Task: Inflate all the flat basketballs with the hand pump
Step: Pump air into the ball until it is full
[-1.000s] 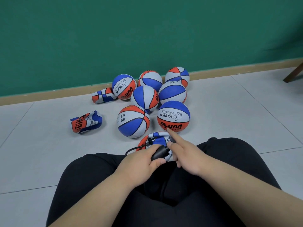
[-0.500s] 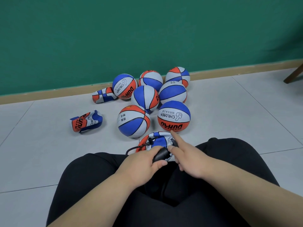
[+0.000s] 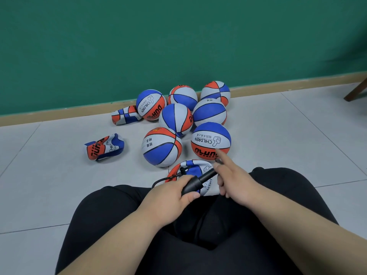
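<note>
— Where's our flat basketball (image 3: 191,171)?
— On the floor (image 3: 59,195) between our knees. It looks limp and soft, so we'd best steady it by the valve. Our left grip (image 3: 168,195) clasps the stiff hand pump (image 3: 193,185) by its barrel. We cannot tell whether our right grip (image 3: 236,183) holds the plunger.

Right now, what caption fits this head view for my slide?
Left hand grips the hand pump over a flat basketball; right hand holds its handle.

Pump stroke, outward phase. The right hand (image 3: 236,179) is drawing the handle (image 3: 218,160) up and away from the barrel (image 3: 191,187). The rod (image 3: 208,174), hidden before, is now showing between them. The index finger (image 3: 222,157) is rising across the near ball (image 3: 211,140).
</note>
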